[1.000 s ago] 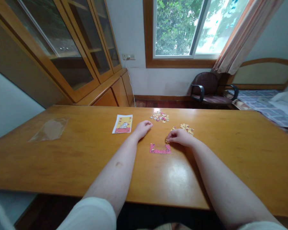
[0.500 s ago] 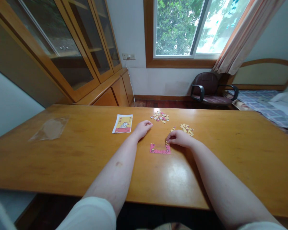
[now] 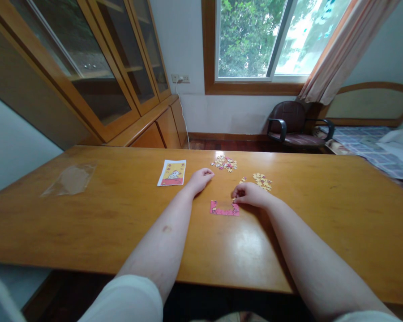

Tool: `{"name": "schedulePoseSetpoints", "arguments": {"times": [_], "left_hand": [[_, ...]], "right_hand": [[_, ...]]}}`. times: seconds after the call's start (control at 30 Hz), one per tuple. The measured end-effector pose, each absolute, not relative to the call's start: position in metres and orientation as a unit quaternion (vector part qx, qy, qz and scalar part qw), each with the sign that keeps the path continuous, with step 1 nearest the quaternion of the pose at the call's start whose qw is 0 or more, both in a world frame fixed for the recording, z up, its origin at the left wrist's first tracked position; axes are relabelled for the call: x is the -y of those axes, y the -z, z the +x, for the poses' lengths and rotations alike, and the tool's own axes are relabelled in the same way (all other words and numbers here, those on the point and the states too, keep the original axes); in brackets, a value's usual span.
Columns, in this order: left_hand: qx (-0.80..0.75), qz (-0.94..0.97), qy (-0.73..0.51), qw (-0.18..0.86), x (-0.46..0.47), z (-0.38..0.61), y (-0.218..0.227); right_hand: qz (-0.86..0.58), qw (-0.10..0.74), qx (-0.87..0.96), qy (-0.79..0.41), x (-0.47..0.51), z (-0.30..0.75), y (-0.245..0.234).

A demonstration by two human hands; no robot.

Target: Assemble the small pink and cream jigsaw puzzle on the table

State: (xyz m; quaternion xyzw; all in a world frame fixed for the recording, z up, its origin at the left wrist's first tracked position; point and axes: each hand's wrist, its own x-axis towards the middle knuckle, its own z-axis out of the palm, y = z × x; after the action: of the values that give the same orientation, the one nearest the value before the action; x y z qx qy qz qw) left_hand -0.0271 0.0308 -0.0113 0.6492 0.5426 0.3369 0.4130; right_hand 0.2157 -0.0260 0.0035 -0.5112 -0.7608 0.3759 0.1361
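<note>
A partly joined pink puzzle [image 3: 225,213] lies on the table, forming a bottom strip with short raised sides. At its upper right corner my right hand [image 3: 250,194] is closed in a pinch on a small yellowish puzzle piece [image 3: 234,200]. The fingers partly cover that piece, so I cannot tell whether it is joined. My left hand [image 3: 200,180] rests on the table above and left of the puzzle, fingers curled together, no piece visible in them. Loose yellow puzzle pieces [image 3: 262,181] lie just beyond my right hand, and a mixed pile of puzzle pieces [image 3: 224,163] sits farther back.
A picture card [image 3: 172,173] with a white animal on yellow and pink lies left of my left hand. A clear plastic bag [image 3: 70,180] is at the table's left. Beyond the wooden table [image 3: 121,223] stand a glass-door cabinet [image 3: 100,76], an office chair [image 3: 290,123] and a bed.
Almost nothing differs. Both hands hold their places, with the right fingers still at the puzzle's upper right corner; the whole view has shifted very slightly.
</note>
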Motion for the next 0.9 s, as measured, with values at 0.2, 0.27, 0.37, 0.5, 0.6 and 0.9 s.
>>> {"name": "schedulePoseSetpoints", "arguments": {"times": [0.2, 0.27, 0.37, 0.5, 0.6, 0.9], "left_hand": [[-0.545, 0.646, -0.337, 0.415, -0.03, -0.027, 0.01], [-0.545, 0.645, -0.338, 0.415, -0.03, -0.027, 0.01], [-0.545, 0.645, -0.339, 0.415, -0.03, -0.027, 0.01], [-0.546, 0.641, -0.338, 0.421, -0.03, -0.027, 0.009], [-0.548, 0.638, -0.338, 0.423, -0.029, -0.027, 0.009], [-0.553, 0.631, -0.344, 0.422, -0.027, -0.025, 0.007]], "right_hand": [[-0.51, 0.136, 0.764, -0.371, 0.027, 0.215, -0.007], [-0.509, 0.131, 0.768, -0.366, 0.027, 0.215, -0.008], [-0.51, 0.123, 0.774, -0.356, 0.028, 0.214, -0.008], [-0.511, 0.115, 0.781, -0.339, 0.03, 0.211, -0.011], [-0.553, 0.125, 0.778, -0.27, 0.027, 0.219, -0.015], [-0.819, 0.081, 0.556, -0.116, 0.008, 0.273, -0.017]]}}
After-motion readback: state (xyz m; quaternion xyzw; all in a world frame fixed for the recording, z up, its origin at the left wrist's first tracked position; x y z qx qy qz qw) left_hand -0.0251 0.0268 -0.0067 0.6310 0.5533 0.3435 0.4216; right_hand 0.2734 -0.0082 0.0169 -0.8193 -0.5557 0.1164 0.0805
